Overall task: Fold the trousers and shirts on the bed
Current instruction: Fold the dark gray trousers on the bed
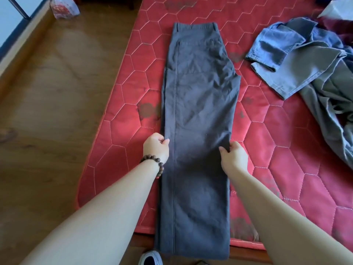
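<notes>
Dark grey trousers (198, 104) lie flat on the red quilted mattress (286, 150), folded lengthwise leg over leg, waistband far from me and hems hanging over the near edge. My left hand (155, 147), with a bead bracelet on its wrist, pinches the left edge of the legs about halfway along. On the opposite edge, my right hand (234, 154) pinches the fabric at the same height.
A pile of unfolded grey and blue-grey clothes (305, 60) lies on the mattress at the right. Wooden floor (47, 111) runs along the left of the bed. A plastic bag (64, 6) stands on the floor at the far left. A shoe (150, 258) shows below.
</notes>
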Tool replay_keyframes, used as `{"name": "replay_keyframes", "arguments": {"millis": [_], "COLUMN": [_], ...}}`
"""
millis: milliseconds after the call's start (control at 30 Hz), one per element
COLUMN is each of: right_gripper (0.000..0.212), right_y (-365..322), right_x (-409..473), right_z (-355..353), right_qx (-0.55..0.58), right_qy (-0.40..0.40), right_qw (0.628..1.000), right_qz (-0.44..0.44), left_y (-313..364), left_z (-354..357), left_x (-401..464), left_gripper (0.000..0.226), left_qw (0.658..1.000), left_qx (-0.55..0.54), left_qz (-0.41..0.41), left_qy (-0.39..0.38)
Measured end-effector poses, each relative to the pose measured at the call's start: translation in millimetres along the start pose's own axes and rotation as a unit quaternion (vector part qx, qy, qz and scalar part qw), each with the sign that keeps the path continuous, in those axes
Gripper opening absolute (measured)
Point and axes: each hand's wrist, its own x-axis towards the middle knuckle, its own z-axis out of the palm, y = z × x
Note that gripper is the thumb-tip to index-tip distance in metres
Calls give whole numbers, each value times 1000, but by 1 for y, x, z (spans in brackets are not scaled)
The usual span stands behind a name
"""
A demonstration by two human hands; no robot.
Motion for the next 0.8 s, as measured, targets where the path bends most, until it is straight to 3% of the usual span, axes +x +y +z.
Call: {"name": "replay_keyframes", "arguments": {"millis": [133, 300, 400, 467, 567, 700, 800], "right_gripper": [8, 38, 27, 18, 22, 36, 39], "right_y": [0, 13, 32, 42, 47, 44, 34], "right_x": [6, -12, -36, -50, -57, -53, -39], "right_z": [7, -2, -13, -19, -23, -22, -23], "right_qx": [4, -15, -50, -65, -62, -76, -78], "right_qy": [12, -44, -117, -145, -115, -144, -102], "right_qw": [999, 998, 990, 986, 991, 984, 990], "right_qz": [-32, 33, 53, 48, 32, 70, 64], "left_y": [-11, -17, -32, -39, -42, -39, -28], "left_z": [-4, -19, -28, -31, -32, -27, -25], "left_x": [-3, -16, -38, -49, -56, -59, -48], "left_gripper": [15, 48, 51, 55, 53, 25, 17], "left_qw": [999, 999, 989, 985, 992, 996, 998], "left_qx": [-30, 4, 32, 69, 53, 70, 51], "left_qz": [-5, -12, -11, 18, 42, 11, 10], "left_qy": [44, -51, -144, -159, -108, -45, -23]}}
